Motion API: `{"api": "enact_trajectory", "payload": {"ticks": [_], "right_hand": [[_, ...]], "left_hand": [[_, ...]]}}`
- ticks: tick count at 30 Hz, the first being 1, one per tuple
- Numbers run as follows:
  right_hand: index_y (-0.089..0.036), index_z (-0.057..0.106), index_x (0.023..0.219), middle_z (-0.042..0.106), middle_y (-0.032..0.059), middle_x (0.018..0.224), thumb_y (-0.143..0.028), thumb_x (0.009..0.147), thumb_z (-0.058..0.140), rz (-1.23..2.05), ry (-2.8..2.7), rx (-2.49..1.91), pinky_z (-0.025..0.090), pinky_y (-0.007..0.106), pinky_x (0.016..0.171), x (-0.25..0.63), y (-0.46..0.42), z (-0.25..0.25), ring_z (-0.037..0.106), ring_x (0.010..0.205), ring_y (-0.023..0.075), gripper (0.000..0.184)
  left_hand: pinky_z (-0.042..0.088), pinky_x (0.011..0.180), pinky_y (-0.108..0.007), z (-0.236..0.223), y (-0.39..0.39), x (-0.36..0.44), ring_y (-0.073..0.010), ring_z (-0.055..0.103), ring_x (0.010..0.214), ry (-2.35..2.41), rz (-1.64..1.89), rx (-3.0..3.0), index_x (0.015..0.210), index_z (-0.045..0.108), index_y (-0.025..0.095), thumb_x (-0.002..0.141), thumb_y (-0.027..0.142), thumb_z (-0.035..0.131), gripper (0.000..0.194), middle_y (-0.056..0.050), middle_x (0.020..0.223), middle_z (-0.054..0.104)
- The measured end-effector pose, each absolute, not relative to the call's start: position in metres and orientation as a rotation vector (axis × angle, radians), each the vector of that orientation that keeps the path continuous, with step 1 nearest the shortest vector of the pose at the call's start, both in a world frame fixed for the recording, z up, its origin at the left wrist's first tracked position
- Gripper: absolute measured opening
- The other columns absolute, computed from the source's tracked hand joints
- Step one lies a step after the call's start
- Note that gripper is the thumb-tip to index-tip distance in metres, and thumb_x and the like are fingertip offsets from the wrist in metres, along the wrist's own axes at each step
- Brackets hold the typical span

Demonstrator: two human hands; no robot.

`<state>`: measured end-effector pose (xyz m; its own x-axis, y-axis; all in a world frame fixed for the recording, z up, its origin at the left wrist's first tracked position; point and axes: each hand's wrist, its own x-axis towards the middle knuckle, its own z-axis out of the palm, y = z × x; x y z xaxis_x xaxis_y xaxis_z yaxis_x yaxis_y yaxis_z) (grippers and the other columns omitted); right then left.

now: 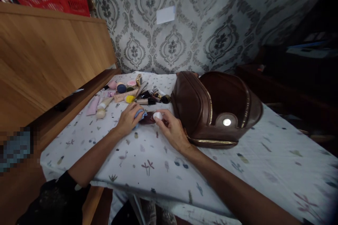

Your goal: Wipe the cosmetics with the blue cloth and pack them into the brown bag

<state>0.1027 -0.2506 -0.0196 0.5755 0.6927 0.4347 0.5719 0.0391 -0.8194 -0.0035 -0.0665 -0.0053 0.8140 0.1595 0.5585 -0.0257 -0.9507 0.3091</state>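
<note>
My left hand (129, 119) grips a blue cloth (141, 113) against a dark bottle (148, 118); my right hand (172, 129) grasps its white cap (158, 115). The bottle lies sideways between both hands, left of the brown bag (217, 103).

My left hand (129, 117) holds a blue cloth (141, 113) at one end of a dark red bottle (148, 118); my right hand (171, 128) grips the white cap (158, 115) at the other. A brown bag (191, 112) (gold zips, shiny round clasp) sits just beside, and cosmetics (142, 101) lie scattered beyond on the printed tablecloth (163, 182).
</note>
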Motion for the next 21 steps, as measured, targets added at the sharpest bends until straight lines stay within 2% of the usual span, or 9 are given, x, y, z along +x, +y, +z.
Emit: {"api": "enact_trajectory", "payload": {"ticks": [3,10,16,21], "right_hand": [[-0.021,0.058,0.099,0.062,-0.0003,0.076,-0.043,0.093,0.053,0.096,-1.101,-1.647,0.042,0.026,0.060,0.101,-0.252,-0.017,0.054,0.063,0.0154,0.023],[-0.021,0.055,0.084,0.057,0.0037,0.084,-0.038,0.091,0.057,-0.057,-1.145,-1.602,0.046,0.028,0.065,0.101,-0.251,-0.017,0.055,0.074,0.0177,0.018],[-0.021,0.064,0.103,0.061,0.0052,0.092,-0.032,0.094,0.054,-0.061,-1.115,-1.578,0.051,0.031,0.072,0.104,-0.250,-0.020,0.059,0.082,0.0193,0.017],[-0.023,0.070,0.106,0.059,0.0058,0.093,-0.026,0.088,0.060,0.027,-1.141,-1.519,0.056,0.030,0.066,0.104,-0.249,-0.020,0.061,0.081,0.0191,0.020]], "left_hand": [[0.044,0.083,-0.034,-0.006,-0.063,-0.005,-0.0216,0.055,0.091,0.153,0.860,2.663,0.093,0.059,0.019,0.100,0.033,0.043,0.023,-0.005,0.091,0.058],[0.046,0.088,-0.033,0.003,-0.094,-0.005,-0.0207,0.057,0.097,-0.156,0.976,2.594,0.103,0.060,0.018,0.101,0.032,0.043,0.022,-0.008,0.099,0.060],[0.046,0.090,-0.035,-0.006,-0.079,-0.003,-0.0221,0.056,0.100,0.064,0.887,2.706,0.106,0.061,0.019,0.102,0.035,0.037,0.029,-0.008,0.101,0.060],[0.046,0.091,-0.036,-0.015,-0.059,-0.002,-0.0217,0.058,0.100,0.195,0.896,2.668,0.110,0.059,0.019,0.102,0.035,0.040,0.026,-0.006,0.103,0.061]]}}
